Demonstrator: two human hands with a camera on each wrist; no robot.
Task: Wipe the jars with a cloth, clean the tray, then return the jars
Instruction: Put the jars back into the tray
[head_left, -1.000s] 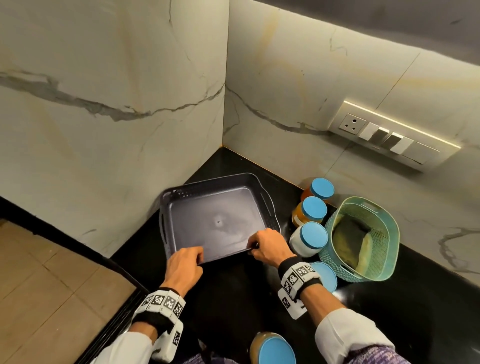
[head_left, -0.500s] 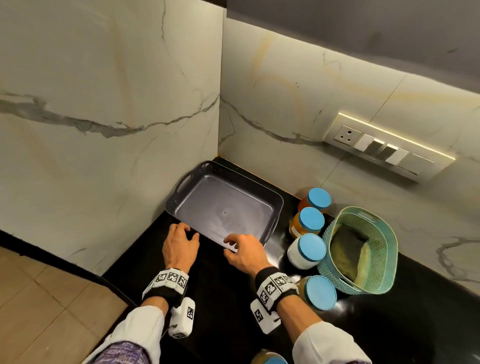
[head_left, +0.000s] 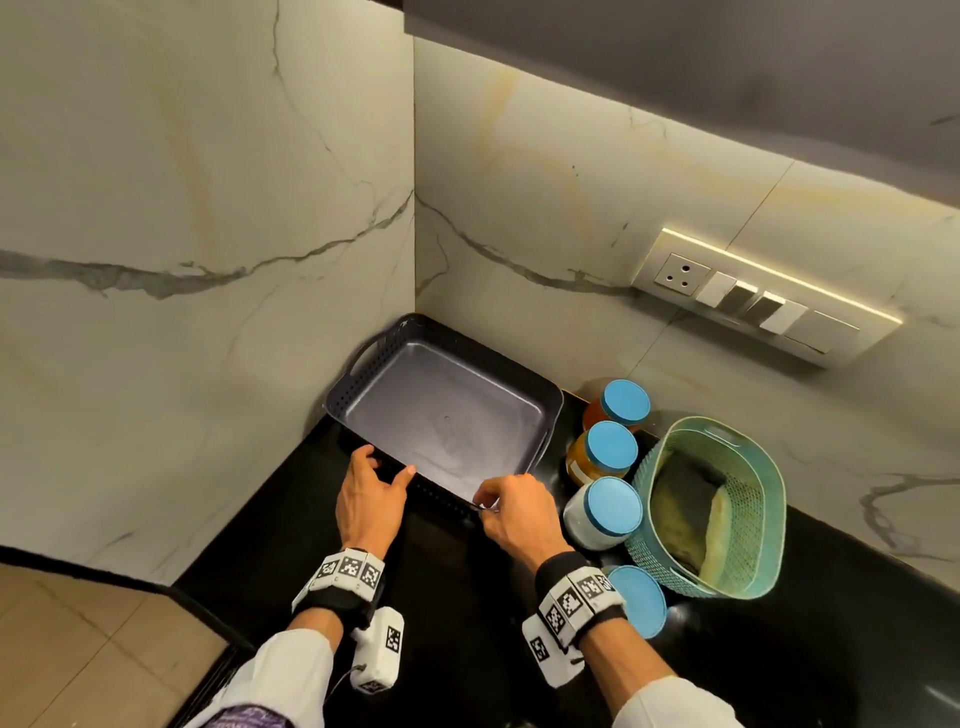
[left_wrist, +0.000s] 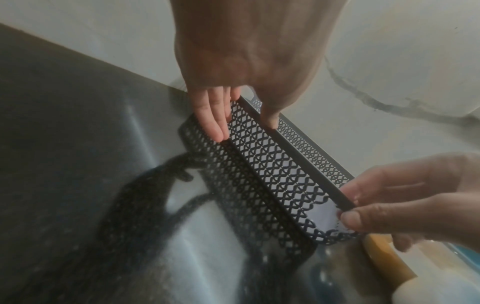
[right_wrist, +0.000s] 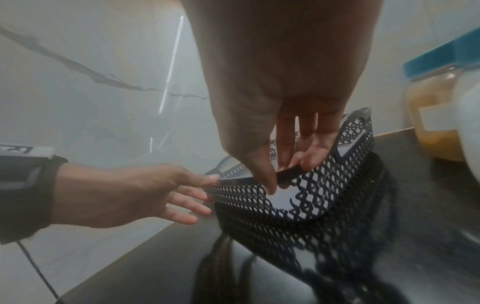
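Tray (head_left: 441, 415) on the black counter (head_left: 467, 649), pushed into the corner where the two marble walls (head_left: 208, 208) meet; its floor is bare. Left hand (head_left: 370, 499) at the tray's near rim: fingers straight and close together against the outside of the lattice wall, thumb laid on the rim, seen also in the left wrist view (left_wrist: 249, 61). Right hand (head_left: 511, 512) further right on the same rim: thumb and fingertips pinch the rim edge, thumb outside and fingers inside, clearest in the right wrist view (right_wrist: 283, 115). Whether the tray's near edge is lifted off the counter cannot be told, since the wrist views are hazy.

Right of the tray, a row of jars with blue lids: orange jar (head_left: 618, 408) nearest the back wall, amber jar (head_left: 602, 452) beside it, white jar (head_left: 605, 512) next, all standing upright. A further blue lid (head_left: 641, 597) shows just beyond the right wrist. Teal basket (head_left: 769, 467) stands just right of the jars, holding a cloth (head_left: 685, 499). Switch panel (head_left: 763, 301) on the back wall.
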